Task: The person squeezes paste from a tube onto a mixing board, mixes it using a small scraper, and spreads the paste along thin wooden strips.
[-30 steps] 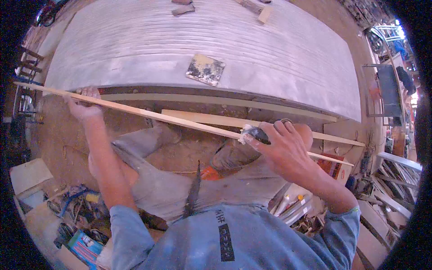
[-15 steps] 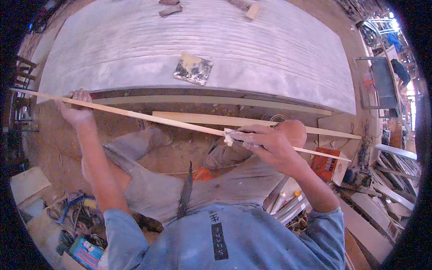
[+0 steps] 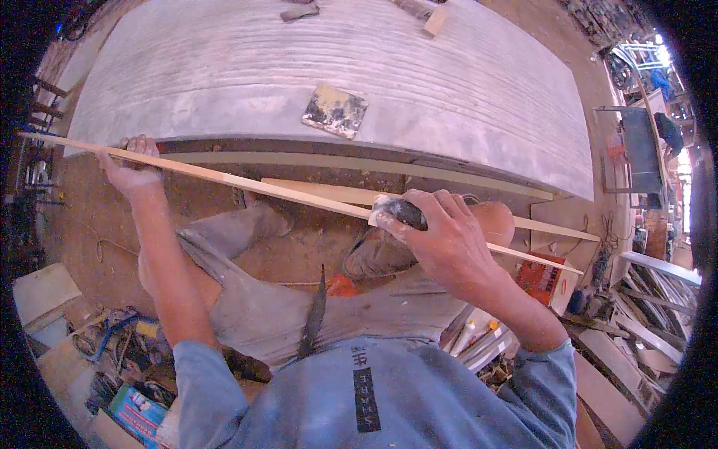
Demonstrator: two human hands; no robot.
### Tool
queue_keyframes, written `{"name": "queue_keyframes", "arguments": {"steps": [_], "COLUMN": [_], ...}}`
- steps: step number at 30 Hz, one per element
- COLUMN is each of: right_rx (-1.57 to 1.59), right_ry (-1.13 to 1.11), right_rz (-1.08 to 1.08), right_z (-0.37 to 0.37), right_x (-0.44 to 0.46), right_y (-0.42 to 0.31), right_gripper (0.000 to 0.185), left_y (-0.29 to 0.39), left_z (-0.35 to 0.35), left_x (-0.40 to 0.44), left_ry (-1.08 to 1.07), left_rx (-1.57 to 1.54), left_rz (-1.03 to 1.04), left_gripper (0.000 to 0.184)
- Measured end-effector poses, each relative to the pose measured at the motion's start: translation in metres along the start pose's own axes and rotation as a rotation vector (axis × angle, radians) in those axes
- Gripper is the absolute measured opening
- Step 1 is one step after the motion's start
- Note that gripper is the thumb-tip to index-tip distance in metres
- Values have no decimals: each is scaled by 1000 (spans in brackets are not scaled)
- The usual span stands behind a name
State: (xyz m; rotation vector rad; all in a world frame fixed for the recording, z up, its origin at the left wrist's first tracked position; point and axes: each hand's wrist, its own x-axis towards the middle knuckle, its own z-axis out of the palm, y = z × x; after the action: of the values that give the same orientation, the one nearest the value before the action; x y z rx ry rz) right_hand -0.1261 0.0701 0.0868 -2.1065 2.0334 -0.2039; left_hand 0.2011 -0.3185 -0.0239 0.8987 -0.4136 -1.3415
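A long thin wooden strip (image 3: 247, 182) slants from the upper left down to the right, across my lap. Near its left end my left hand (image 3: 134, 166) is wrapped round it. My right hand (image 3: 449, 239) grips a dark tool (image 3: 404, 212) with white paste on its front edge, and that edge touches the strip. Beyond the strip, a square board (image 3: 335, 111) smeared with pale and black filler lies on the big whitish panel (image 3: 224, 90).
Two more strips (image 3: 321, 191) lie between my legs and the panel. A red box (image 3: 537, 278) stands at the right. Cables and a blue packet (image 3: 138, 413) are at lower left, metal lengths (image 3: 651, 322) at lower right. Offcuts (image 3: 434, 22) rest on the panel.
My right hand has turned, so the dark tool shows more fully than half a second ago. The left hand keeps its hold on the strip. The whole view has shifted slightly.
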Motion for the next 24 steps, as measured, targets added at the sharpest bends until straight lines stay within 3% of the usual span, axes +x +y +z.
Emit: {"name": "queue_keyframes", "arguments": {"steps": [4, 14, 19, 24], "right_rx": [-77, -170, -87, -51], "right_ry": [-116, -79, -108, 7], "right_rz": [39, 31, 189, 19], "right_z": [0, -7, -26, -3], "right_x": [-10, -58, -50, -1], "right_y": [3, 27, 28, 5], "right_gripper": [49, 43, 43, 41], "left_y": [0, -7, -8, -3], "left_z": [-2, 5, 5, 15], "left_x": [-4, -9, -2, -18], "left_ry": [7, 50, 17, 33], "left_rx": [-36, -28, -21, 66], "left_rz": [-27, -42, -11, -3], "left_gripper": [61, 53, 57, 58]}}
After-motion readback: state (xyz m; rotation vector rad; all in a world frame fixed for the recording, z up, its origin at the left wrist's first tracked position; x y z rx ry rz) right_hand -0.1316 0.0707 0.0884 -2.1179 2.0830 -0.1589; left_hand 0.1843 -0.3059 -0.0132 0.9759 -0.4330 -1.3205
